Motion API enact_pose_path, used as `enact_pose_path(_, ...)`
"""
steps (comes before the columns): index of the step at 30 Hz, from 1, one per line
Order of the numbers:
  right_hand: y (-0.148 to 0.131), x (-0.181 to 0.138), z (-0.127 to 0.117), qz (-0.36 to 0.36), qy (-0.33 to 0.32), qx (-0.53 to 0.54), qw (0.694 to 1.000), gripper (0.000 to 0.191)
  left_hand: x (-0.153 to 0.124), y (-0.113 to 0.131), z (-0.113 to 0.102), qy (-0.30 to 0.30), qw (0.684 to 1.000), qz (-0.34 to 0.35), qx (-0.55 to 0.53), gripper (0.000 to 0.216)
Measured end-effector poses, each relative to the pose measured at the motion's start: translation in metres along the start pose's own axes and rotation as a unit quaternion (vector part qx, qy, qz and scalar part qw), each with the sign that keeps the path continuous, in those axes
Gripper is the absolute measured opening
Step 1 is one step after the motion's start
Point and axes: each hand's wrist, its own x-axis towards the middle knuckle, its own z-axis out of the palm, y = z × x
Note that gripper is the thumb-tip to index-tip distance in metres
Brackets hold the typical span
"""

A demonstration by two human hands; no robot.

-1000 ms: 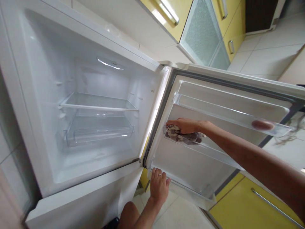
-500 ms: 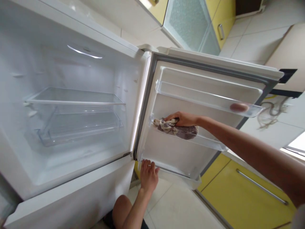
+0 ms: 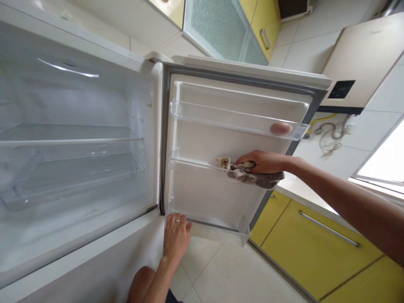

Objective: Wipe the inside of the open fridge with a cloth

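My right hand (image 3: 263, 162) is closed on a crumpled brown-and-cream cloth (image 3: 243, 171), pressing it down inside the clear middle door shelf (image 3: 195, 167). The cloth lies toward the shelf's outer end, and part of it shows through the plastic front. My left hand (image 3: 177, 235), with a ring on one finger, grips the rim of the bottom door shelf (image 3: 217, 232) near the hinge side. Its fingertips are hooked over the edge. The fridge door (image 3: 202, 143) stands wide open. In the top door shelf (image 3: 221, 117) sits a blurry reddish-brown rounded object (image 3: 280, 128).
To the left is the open fridge compartment (image 3: 94, 185) with a glass shelf (image 3: 78, 132) and a clear drawer-like tray below it. Yellow cabinets (image 3: 315, 235) with metal handles stand behind the door. A water heater (image 3: 362, 63) with hoses hangs at upper right.
My right hand has slid the cloth along the middle door shelf, away from the hinge toward the outer end. My left hand stays on the bottom shelf rim. The view has turned right.
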Motion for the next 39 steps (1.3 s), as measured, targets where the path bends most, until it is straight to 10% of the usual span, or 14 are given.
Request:
enact_pose_path(23,-0.129,0.144,0.020,-0.236,0.309,-0.259,0.884,0.033,-0.015,-0.008,0.027,-0.002,1.000,0.015,0.015,0.018)
enact_pose_path(39,-0.040,0.085,0.035,-0.192,0.475,-0.325,0.795,0.033,-0.004,0.001,0.006,-0.036,0.999,-0.019,0.002,0.021)
